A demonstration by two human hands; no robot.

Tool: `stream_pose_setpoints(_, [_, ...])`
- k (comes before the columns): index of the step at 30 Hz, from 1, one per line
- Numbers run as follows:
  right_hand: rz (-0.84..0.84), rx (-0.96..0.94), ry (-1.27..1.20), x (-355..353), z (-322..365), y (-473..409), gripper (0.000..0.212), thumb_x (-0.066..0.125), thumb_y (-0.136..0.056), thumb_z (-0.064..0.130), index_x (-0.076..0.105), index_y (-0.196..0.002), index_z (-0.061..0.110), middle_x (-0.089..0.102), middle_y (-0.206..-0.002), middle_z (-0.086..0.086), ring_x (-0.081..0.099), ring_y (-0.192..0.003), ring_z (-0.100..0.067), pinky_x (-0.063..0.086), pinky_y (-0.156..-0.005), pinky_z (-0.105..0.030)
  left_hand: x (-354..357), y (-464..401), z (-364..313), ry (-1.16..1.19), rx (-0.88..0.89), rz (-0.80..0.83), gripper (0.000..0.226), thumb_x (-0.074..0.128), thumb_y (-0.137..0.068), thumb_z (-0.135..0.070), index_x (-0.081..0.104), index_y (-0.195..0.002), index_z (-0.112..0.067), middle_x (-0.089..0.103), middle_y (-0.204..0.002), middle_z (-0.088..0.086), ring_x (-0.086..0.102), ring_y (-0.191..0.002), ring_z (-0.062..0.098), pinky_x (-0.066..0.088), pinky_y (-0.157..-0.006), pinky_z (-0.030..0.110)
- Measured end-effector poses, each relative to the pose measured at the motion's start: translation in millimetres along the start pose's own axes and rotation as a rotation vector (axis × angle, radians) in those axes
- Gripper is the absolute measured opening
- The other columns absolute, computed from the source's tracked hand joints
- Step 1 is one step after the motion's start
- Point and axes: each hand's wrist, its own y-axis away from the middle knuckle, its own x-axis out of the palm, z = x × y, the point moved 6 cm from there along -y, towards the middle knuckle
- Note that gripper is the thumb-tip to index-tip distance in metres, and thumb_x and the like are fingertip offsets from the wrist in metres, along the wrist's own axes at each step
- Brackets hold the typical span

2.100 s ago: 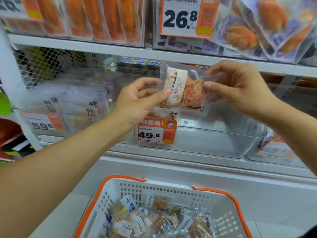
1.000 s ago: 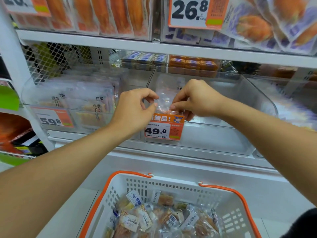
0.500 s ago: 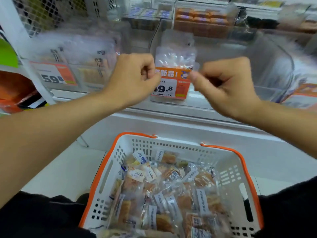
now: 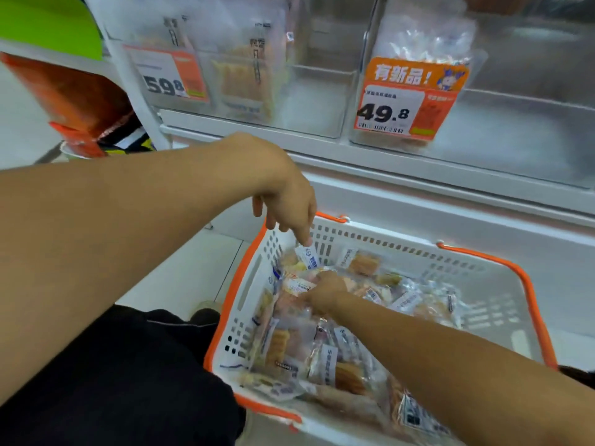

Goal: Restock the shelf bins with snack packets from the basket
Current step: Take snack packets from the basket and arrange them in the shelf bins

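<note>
A white basket [image 4: 418, 249] with orange handles sits on the floor below the shelf, holding several clear snack packets [image 4: 351, 358]. My right hand [image 4: 325, 292] is down inside it, fingers curled round a packet with a white and pink label [image 4: 297, 286]. My left hand [image 4: 286, 201] hangs over the basket's far left corner with fingers pointing down, its fingertip just above a blue-and-white packet [image 4: 309, 257]. On the shelf above, the clear bin [image 4: 531, 123] tagged 49.8 [image 4: 405, 101] holds one packet [image 4: 425, 43] behind the tag.
Left of that bin, another clear bin [image 4: 309, 101] tagged 59.8 holds several pale packets. A white shelf ledge [image 4: 418, 169] runs between bins and basket. Orange packaging [image 4: 74, 101] sits at the far left. My dark trouser leg [image 4: 112, 381] is beside the basket.
Both hands left the packet in the 49.8 bin and dropped to the basket. My right hand now grips a new packet; the view tilted downward.
</note>
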Motion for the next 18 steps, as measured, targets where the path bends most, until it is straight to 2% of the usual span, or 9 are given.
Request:
stream_pose_setpoints(2, [0.051, 0.03, -0.071, -6.6, 2.1, -3.4, 0.029, 0.073, -0.089, 0.015, 0.063, -0.111, 0.0, 0.067, -0.093, -0.012, 0.068, -0.074, -0.023, 0.062, -0.066, -0.038, 7.2, 1.5, 6.4, -0.021, -0.031, 0.07, 0.058, 0.058, -0.091, -0.056, 0.046, -0.139, -0.026, 0.058, -0.12, 0.0, 0.061, -0.092, 0.016, 0.05, -0.093, 0.037])
stream_pose_setpoints(4, [0.109, -0.026, -0.137, -33.2, 20.8, 9.8, 0.007, 0.065, -0.095, 0.007, 0.062, -0.1, 0.004, 0.063, -0.084, -0.011, 0.064, -0.061, -0.017, 0.063, -0.063, -0.037, 2.5, 1.8, 15.8, -0.057, -0.049, 0.039, 0.068, 0.062, -0.087, -0.057, 0.043, -0.142, -0.022, 0.057, -0.125, 0.002, 0.061, -0.098, 0.019, 0.05, -0.095, 0.038])
stream_pose_setpoints(7, [0.15, -0.294, 0.086, -99.0, 72.0, 56.6, 0.023, 0.061, -0.096, 0.003, 0.05, -0.077, 0.011, 0.051, -0.069, -0.006, 0.056, -0.049, -0.01, 0.055, -0.05, -0.026, -25.0, 11.2, 23.3, -0.003, -0.012, -0.178, 0.092, 0.075, -0.073, -0.061, 0.036, -0.147, -0.021, 0.051, -0.137, -0.002, 0.059, -0.115, 0.025, 0.049, -0.1, 0.042])
stream_pose_setpoints(9, [0.117, -0.452, 0.188, -147.3, 107.6, 101.5, 0.025, 0.063, -0.094, 0.003, 0.049, -0.075, 0.011, 0.049, -0.062, 0.001, 0.056, -0.052, -0.01, 0.056, -0.055, -0.029, -42.2, 21.2, 10.8, 0.192, 0.148, -0.267, 0.096, 0.081, -0.06, -0.063, 0.042, -0.142, -0.029, 0.055, -0.128, -0.015, 0.059, -0.115, 0.017, 0.049, -0.1, 0.037])
stream_pose_setpoints(11, [0.059, -0.583, 0.17, -191.5, 138.1, 145.9, 0.017, 0.068, -0.09, 0.005, 0.055, -0.079, 0.006, 0.054, -0.058, 0.003, 0.059, -0.056, -0.012, 0.057, -0.059, -0.029, -55.5, 31.5, -14.9, 0.39, 0.336, -0.305, 0.072, 0.085, -0.06, -0.055, 0.059, -0.123, -0.03, 0.066, -0.109, -0.013, 0.063, -0.103, 0.007, 0.049, -0.094, 0.03])
stream_pose_setpoints(13, [-0.017, -0.71, 0.135, -226.6, 163.5, 188.7, 0.018, 0.073, -0.082, 0.017, 0.061, -0.083, 0.003, 0.065, -0.065, -0.013, 0.062, -0.062, -0.019, 0.054, -0.061, -0.03, -74.3, 39.6, -39.0, 0.565, 0.509, -0.393, 0.042, 0.085, -0.072, -0.037, 0.069, -0.104, -0.014, 0.071, -0.097, 0.009, 0.064, -0.083, 0.012, 0.051, -0.082, 0.032])
stream_pose_setpoints(14, [-0.062, -0.774, 0.111, -243.9, 171.4, 210.4, 0.022, 0.074, -0.077, 0.024, 0.064, -0.084, 0.006, 0.068, -0.07, -0.019, 0.063, -0.065, -0.022, 0.054, -0.062, -0.031, -84.2, 45.1, -47.9, 0.674, 0.587, -0.428, 0.032, 0.083, -0.076, -0.027, 0.071, -0.099, -0.008, 0.072, -0.095, 0.016, 0.064, -0.08, 0.015, 0.053, -0.078, 0.034])
stream_pose_setpoints(16, [-0.14, -0.856, -0.024, -287.6, 172.4, 247.8, 0.036, 0.076, -0.073, 0.039, 0.067, -0.091, 0.01, 0.074, -0.079, -0.012, 0.069, -0.07, -0.018, 0.057, -0.065, -0.029, -104.3, 56.2, -58.3, 0.94, 0.729, -0.492, 0.019, 0.075, -0.081, -0.01, 0.072, -0.1, -0.009, 0.075, -0.096, 0.011, 0.068, -0.082, 0.013, 0.057, -0.073, 0.028])
stream_pose_setpoints(18, [-0.074, -0.877, -0.123, -321.5, 160.5, 274.0, 0.063, 0.084, -0.065, 0.053, 0.066, -0.107, 0.01, 0.075, -0.104, -0.011, 0.074, -0.086, -0.024, 0.061, -0.074, -0.032, -123.0, 65.6, -57.4, 1.244, 0.811, -0.606, 0.023, 0.069, -0.08, -0.007, 0.07, -0.103, -0.012, 0.076, -0.093, 0.002, 0.07, -0.079, 0.009, 0.057, -0.067, 0.021])
